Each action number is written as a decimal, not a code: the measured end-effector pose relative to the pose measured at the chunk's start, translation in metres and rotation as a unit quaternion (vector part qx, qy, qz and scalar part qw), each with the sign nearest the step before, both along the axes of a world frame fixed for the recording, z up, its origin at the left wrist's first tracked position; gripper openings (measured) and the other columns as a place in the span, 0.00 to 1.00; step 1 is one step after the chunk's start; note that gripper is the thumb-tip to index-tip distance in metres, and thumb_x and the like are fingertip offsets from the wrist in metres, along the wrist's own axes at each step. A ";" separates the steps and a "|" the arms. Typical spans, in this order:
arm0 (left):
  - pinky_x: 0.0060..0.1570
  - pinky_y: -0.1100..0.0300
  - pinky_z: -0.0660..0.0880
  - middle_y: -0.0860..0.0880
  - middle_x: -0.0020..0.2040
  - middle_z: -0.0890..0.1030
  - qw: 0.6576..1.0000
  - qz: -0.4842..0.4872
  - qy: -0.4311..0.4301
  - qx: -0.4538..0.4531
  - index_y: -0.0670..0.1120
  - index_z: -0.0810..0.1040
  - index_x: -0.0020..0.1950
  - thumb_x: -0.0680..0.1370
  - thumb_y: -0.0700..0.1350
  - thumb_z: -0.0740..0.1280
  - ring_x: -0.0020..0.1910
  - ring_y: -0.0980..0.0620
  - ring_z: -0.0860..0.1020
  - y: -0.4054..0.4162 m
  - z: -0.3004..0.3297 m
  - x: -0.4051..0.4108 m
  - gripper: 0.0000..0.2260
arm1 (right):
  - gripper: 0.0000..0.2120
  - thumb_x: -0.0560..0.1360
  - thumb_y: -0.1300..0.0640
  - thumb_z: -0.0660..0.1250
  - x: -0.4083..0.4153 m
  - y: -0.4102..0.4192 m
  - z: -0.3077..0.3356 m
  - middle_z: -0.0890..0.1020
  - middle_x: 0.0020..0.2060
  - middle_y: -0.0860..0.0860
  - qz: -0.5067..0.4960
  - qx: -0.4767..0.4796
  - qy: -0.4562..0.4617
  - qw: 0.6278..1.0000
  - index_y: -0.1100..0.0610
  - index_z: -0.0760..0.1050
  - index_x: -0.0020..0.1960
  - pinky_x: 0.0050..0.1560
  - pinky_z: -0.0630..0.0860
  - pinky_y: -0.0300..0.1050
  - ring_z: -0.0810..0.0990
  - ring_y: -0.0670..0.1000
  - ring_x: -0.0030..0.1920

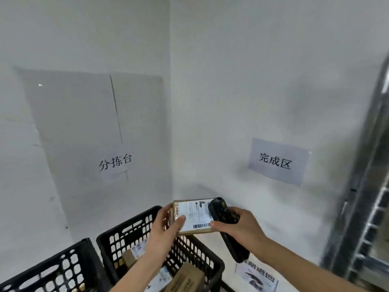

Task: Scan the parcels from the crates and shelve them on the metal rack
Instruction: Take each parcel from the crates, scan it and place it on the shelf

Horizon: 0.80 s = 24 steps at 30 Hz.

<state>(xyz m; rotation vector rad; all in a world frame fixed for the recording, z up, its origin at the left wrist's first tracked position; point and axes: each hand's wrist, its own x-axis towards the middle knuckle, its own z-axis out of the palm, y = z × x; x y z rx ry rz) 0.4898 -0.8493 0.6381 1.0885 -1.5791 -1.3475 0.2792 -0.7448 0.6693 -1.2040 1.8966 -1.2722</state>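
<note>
Left hand grips parcel; right hand grips scanner.

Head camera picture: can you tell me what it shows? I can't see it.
A left hand holds a small labelled parcel while the right hand aims a black handheld scanner at it. Below are black crates holding parcels; a metal rack stands right.

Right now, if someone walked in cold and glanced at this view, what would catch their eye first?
Probably the small parcel held up in the middle, gripped by the left hand while the right hand aims a black scanner over its label. Below it sit two black crates, the nearer one holding more parcels. Two paper signs hang on the white walls, and the metal rack runs up the right edge.
</note>
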 end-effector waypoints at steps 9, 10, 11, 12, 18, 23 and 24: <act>0.39 0.63 0.79 0.44 0.57 0.83 0.988 -0.144 0.059 0.005 0.54 0.73 0.61 0.77 0.47 0.73 0.51 0.51 0.82 0.155 0.078 -0.093 0.15 | 0.22 0.64 0.44 0.85 -0.065 0.213 0.071 0.88 0.41 0.45 -0.127 -0.020 0.027 0.991 0.46 0.84 0.54 0.39 0.78 0.36 0.86 0.44 0.39; 0.47 0.58 0.80 0.44 0.58 0.82 0.986 -0.158 0.059 0.001 0.57 0.74 0.60 0.74 0.52 0.75 0.55 0.50 0.81 0.179 0.080 -0.105 0.17 | 0.22 0.64 0.46 0.85 -0.072 0.244 0.076 0.88 0.41 0.46 -0.138 -0.020 0.024 0.990 0.47 0.83 0.55 0.39 0.79 0.37 0.86 0.45 0.39; 0.53 0.52 0.79 0.45 0.58 0.82 0.983 -0.173 0.056 0.002 0.60 0.74 0.59 0.71 0.57 0.76 0.57 0.49 0.80 0.202 0.082 -0.114 0.19 | 0.21 0.65 0.48 0.85 -0.078 0.272 0.080 0.88 0.42 0.47 -0.145 -0.020 0.022 0.989 0.47 0.83 0.55 0.40 0.81 0.40 0.87 0.47 0.39; 0.56 0.51 0.78 0.46 0.58 0.83 0.981 -0.188 0.053 0.004 0.61 0.74 0.57 0.69 0.60 0.76 0.58 0.48 0.80 0.222 0.080 -0.123 0.20 | 0.20 0.66 0.49 0.85 -0.084 0.299 0.083 0.88 0.43 0.48 -0.151 -0.020 0.018 0.988 0.47 0.82 0.55 0.42 0.83 0.42 0.87 0.48 0.40; 0.38 0.67 0.77 0.49 0.53 0.85 0.958 -0.287 0.025 0.006 0.64 0.73 0.61 0.74 0.52 0.76 0.49 0.55 0.83 0.396 0.076 -0.179 0.20 | 0.22 0.67 0.51 0.84 -0.114 0.497 0.087 0.87 0.47 0.45 -0.214 0.010 0.034 0.976 0.46 0.80 0.58 0.38 0.80 0.35 0.87 0.42 0.40; 0.41 0.55 0.83 0.46 0.56 0.84 0.931 -0.361 0.022 0.046 0.59 0.77 0.63 0.73 0.45 0.77 0.47 0.49 0.86 0.538 0.067 -0.211 0.21 | 0.30 0.63 0.48 0.86 -0.127 0.656 0.082 0.88 0.48 0.43 -0.266 0.061 0.069 0.959 0.47 0.82 0.64 0.45 0.81 0.38 0.87 0.42 0.44; 0.42 0.55 0.83 0.46 0.56 0.84 0.927 -0.372 0.021 0.049 0.57 0.77 0.64 0.73 0.44 0.77 0.46 0.50 0.86 0.565 0.068 -0.217 0.22 | 0.31 0.63 0.47 0.86 -0.127 0.684 0.083 0.87 0.49 0.43 -0.277 0.073 0.078 0.955 0.47 0.81 0.64 0.47 0.82 0.40 0.86 0.42 0.45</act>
